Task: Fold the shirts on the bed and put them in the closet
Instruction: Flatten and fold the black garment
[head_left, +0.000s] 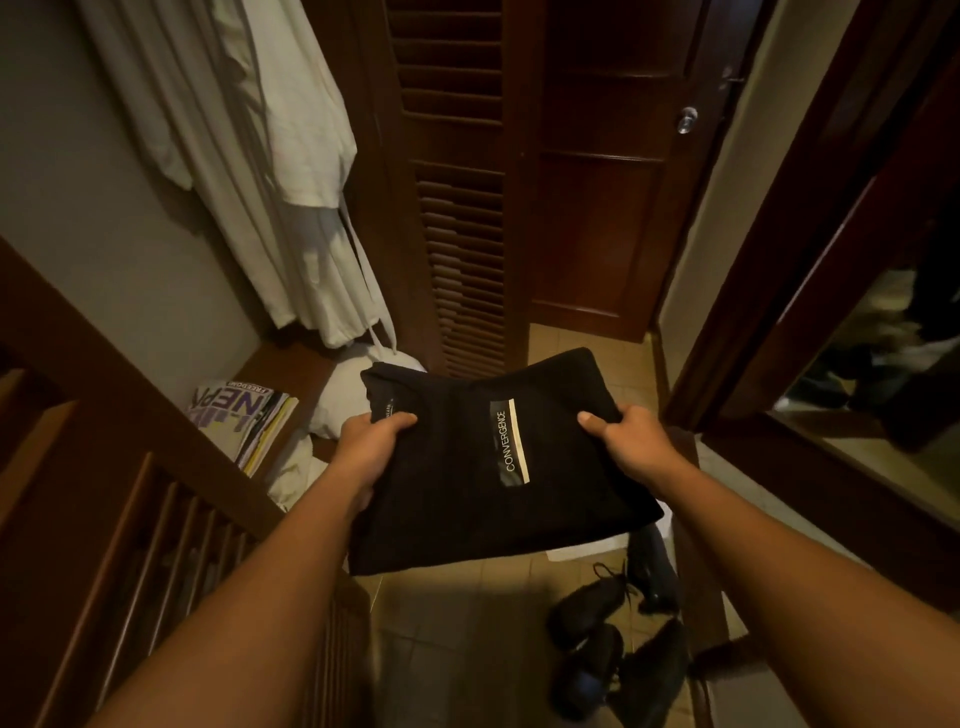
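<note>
On the closet shelf at left lies a folded printed shirt, with a white robe hanging above it. The left hand and right hand each pinch a side of a folded black shirt, thumbs on top, holding it flat in the air above the tiled floor, just right of the shelf and before the slatted closet door. Dark shoes lie on the floor lower right.

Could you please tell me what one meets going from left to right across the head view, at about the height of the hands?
Folded printed shirt → left hand → black folded shirt → right hand → dark wooden door frame.
</note>
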